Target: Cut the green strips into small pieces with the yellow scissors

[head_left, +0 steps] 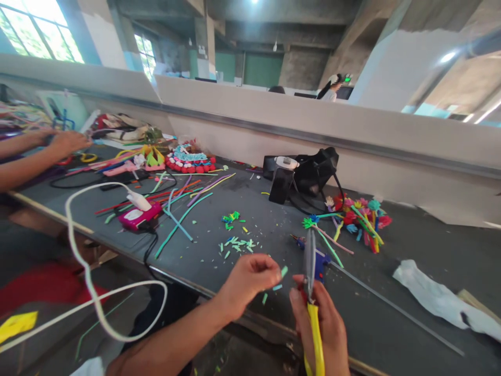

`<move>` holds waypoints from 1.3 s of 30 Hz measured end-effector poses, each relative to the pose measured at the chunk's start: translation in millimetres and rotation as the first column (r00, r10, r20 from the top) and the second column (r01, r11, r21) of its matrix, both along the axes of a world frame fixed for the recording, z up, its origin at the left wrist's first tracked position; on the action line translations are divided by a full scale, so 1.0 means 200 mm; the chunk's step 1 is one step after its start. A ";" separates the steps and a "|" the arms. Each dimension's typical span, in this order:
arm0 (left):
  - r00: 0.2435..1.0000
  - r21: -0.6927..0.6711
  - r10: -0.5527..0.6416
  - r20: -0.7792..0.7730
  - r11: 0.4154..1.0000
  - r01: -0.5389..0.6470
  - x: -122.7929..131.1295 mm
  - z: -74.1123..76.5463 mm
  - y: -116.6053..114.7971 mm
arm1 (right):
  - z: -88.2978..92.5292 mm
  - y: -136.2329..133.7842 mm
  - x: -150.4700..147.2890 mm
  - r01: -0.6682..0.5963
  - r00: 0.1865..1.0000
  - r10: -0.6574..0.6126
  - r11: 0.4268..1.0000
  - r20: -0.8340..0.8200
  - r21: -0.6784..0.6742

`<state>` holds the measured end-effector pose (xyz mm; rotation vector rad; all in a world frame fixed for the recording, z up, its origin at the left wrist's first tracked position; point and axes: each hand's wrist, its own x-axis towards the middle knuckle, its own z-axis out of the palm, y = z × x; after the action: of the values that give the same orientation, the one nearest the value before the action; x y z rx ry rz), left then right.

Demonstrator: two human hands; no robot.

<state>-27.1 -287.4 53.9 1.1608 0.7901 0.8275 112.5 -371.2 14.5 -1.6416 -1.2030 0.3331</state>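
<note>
My left hand (247,282) is closed in a pinch, with a short pale-green piece of pipe cleaner (284,271) showing at its fingertips. Yellow-handled scissors (310,261) are in my right hand (325,326), blades pointing up and away from me, to the right of the green piece. Whether the blades are apart is hard to see. Below my left fingertips are a small blue piece (277,288) and another green piece (265,298). Beyond my left hand lies a scatter of cut green pieces (237,244), with a little green-and-blue cluster (230,217) behind it.
A blue glue gun (321,261) lies behind the scissors. Pipe-cleaner flowers (364,216) lie right, near a black bag (319,169). Long pipe cleaners (183,213), a magenta power box (140,215) and a white cable (80,256) are left. Another person's hands (68,142) work far left.
</note>
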 end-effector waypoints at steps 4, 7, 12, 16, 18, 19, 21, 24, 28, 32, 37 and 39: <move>0.904 -0.262 0.199 0.379 0.960 -0.101 0.00 0.01 0.05 | -0.04 -0.01 -0.04 -0.101 0.993 0.101 0.995 0.069 -0.004; 0.848 -0.322 0.255 0.464 0.941 -0.107 0.01 0.00 0.06 | -0.09 -0.02 -0.06 -0.128 0.982 0.126 0.992 0.142 0.006; 0.813 -0.332 0.279 0.511 0.936 -0.113 0.02 0.00 0.03 | -0.13 -0.02 -0.05 -0.138 0.946 0.131 0.990 0.296 0.002; 0.806 -0.319 0.266 0.528 0.942 -0.102 0.03 0.00 0.01 | -0.12 -0.02 -0.04 -0.135 0.923 0.136 0.990 0.361 -0.028; 0.797 -0.317 0.272 0.539 0.942 -0.107 0.03 0.00 0.01 | -0.12 -0.02 -0.05 -0.120 0.926 0.129 0.992 0.355 -0.047; 0.791 -0.317 0.278 0.545 0.942 -0.112 0.03 0.00 0.01 | -0.11 -0.02 -0.05 -0.117 0.927 0.128 0.992 0.353 -0.053; 0.783 -0.316 0.287 0.552 0.941 -0.122 0.03 0.00 0.00 | -0.11 -0.02 -0.05 -0.107 0.929 0.123 0.992 0.350 -0.065; 0.782 -0.313 0.289 0.553 0.941 -0.127 0.03 0.00 0.00 | -0.11 -0.03 -0.06 -0.111 0.931 0.133 0.990 0.339 -0.086; 0.783 -0.315 0.290 0.550 0.941 -0.127 0.04 0.00 0.00 | -0.11 -0.02 -0.06 -0.100 0.934 0.119 0.992 0.337 -0.074; 0.773 -0.325 0.294 0.562 0.938 -0.120 0.05 0.00 -0.01 | -0.12 -0.02 -0.04 -0.099 0.923 0.115 0.993 0.366 -0.063; 0.776 -0.326 0.283 0.563 0.940 -0.106 0.05 -0.01 -0.02 | -0.15 -0.02 0.00 -0.163 0.909 0.172 0.985 0.380 -0.056; 0.780 -0.322 0.280 0.560 0.941 -0.107 0.05 -0.01 -0.02 | -0.16 -0.02 0.00 -0.182 0.910 0.191 0.982 0.367 -0.060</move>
<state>-16.3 -290.7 51.6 0.5098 0.4692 1.1453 112.6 -375.2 -17.4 -1.6602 -1.6541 0.1560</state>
